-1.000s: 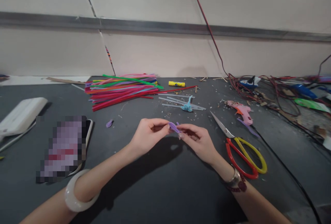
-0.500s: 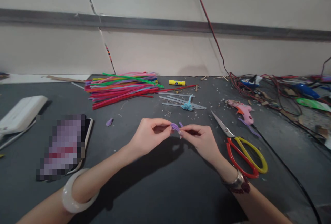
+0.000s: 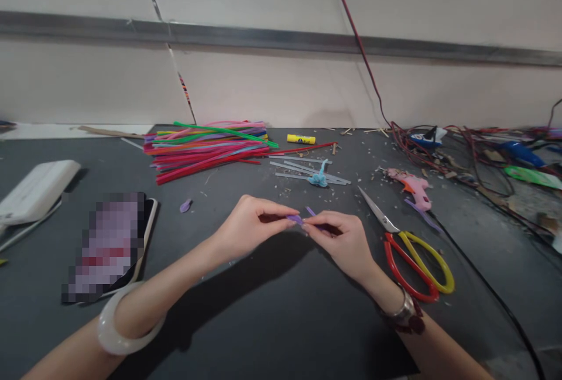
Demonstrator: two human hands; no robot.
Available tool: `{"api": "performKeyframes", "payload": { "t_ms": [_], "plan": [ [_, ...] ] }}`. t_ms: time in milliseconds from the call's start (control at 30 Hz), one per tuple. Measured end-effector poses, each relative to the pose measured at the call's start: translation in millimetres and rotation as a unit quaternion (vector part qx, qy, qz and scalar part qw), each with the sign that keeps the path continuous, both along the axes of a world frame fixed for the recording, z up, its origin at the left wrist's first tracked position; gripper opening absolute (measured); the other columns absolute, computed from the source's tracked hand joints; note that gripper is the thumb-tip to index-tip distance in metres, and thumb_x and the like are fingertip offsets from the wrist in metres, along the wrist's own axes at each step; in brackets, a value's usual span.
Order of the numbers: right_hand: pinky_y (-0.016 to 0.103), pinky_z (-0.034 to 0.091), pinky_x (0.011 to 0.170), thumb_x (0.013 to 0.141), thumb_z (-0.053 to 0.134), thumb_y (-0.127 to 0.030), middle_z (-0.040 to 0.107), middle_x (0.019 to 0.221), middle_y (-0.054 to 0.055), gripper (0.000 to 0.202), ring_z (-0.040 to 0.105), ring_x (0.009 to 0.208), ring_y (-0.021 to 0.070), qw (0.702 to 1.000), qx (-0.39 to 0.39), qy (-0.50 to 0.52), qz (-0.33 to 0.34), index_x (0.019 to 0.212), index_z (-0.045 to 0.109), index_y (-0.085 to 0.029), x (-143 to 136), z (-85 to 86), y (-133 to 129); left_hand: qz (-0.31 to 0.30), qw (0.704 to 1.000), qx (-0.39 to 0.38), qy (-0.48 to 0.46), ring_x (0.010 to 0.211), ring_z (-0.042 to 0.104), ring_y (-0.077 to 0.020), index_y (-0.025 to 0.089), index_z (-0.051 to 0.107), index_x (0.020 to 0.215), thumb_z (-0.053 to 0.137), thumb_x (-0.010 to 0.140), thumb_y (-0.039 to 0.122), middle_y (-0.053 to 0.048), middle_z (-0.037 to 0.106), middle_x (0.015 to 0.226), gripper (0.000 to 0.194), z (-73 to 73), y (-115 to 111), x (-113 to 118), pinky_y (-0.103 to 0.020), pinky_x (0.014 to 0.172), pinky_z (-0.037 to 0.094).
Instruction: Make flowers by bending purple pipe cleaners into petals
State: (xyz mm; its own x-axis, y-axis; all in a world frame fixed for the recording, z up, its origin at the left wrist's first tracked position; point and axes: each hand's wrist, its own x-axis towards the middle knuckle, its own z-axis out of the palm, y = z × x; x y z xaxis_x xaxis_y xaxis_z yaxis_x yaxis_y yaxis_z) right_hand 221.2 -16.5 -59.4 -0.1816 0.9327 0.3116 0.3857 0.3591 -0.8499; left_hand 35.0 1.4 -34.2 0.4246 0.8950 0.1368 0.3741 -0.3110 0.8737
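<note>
A purple pipe cleaner [image 3: 295,218] is pinched between my two hands above the dark table. My left hand [image 3: 248,225] grips its looped left part between thumb and fingers. My right hand [image 3: 340,239] pinches the other part, and a short end pokes up above those fingers. Much of the piece is hidden by the fingertips. A small coiled purple piece [image 3: 185,206] lies to the left of my left hand. Beyond my hands sits a light blue twisted pipe-cleaner shape [image 3: 319,176] on translucent glue sticks [image 3: 287,176].
Scissors [image 3: 406,254] and a pink glue gun [image 3: 410,185] lie at the right, with a black cord and tangled wires [image 3: 469,157] behind. A pipe-cleaner bundle [image 3: 211,151] and yellow tube [image 3: 301,140] sit at the back. Left are a phone [image 3: 109,245] and white power bank [image 3: 39,192].
The purple loop between my fingertips looks flatter and more covered now. My fingertips have drawn closer together, and my left hand has shifted slightly up and left.
</note>
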Motion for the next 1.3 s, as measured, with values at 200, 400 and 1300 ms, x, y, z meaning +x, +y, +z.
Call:
{"api": "performKeyframes", "payload": {
  "t_ms": [200,400,1300],
  "plan": [
    [0.022,0.032,0.046,0.074,0.06,-0.019,0.06,0.059,0.002,0.01,0.041,0.048,0.0087,1.0,0.003,-0.014,0.019,0.074,0.069,-0.016,0.0,0.1,0.3,-0.055,0.988,0.125,0.066,0.076,0.065,-0.0147,0.021,0.068,0.097,0.057,0.077,0.023,-0.003,0.071,0.088,0.023,5.2,3.6,-5.5,-0.02,0.069,0.048],
    [0.022,0.033,0.047,0.074,0.059,-0.018,0.06,0.058,0.001,0.01,0.042,0.048,0.0087,0.999,0.011,-0.029,0.031,0.075,0.069,-0.016,-0.4,1.5,-0.2,-0.067,0.991,0.09,0.067,0.069,0.065,-0.0145,0.018,0.071,0.089,0.059,0.076,0.026,-0.004,0.072,0.081,0.02,8.8,5.8,-8.3,-0.019,0.059,0.046],
    [0.022,0.038,0.049,0.075,0.056,-0.016,0.061,0.06,0.001,0.012,0.05,0.051,0.0097,0.997,0.057,-0.058,-0.019,0.071,0.067,-0.016,-6.0,-4.4,-3.9,0.025,0.998,0.055,-0.009,0.062,0.064,-0.0124,0.016,0.071,0.074,0.06,0.07,0.019,-0.002,0.071,0.07,0.011,-8.9,-1.5,6.4,-0.019,0.06,0.052]
  ]
}}
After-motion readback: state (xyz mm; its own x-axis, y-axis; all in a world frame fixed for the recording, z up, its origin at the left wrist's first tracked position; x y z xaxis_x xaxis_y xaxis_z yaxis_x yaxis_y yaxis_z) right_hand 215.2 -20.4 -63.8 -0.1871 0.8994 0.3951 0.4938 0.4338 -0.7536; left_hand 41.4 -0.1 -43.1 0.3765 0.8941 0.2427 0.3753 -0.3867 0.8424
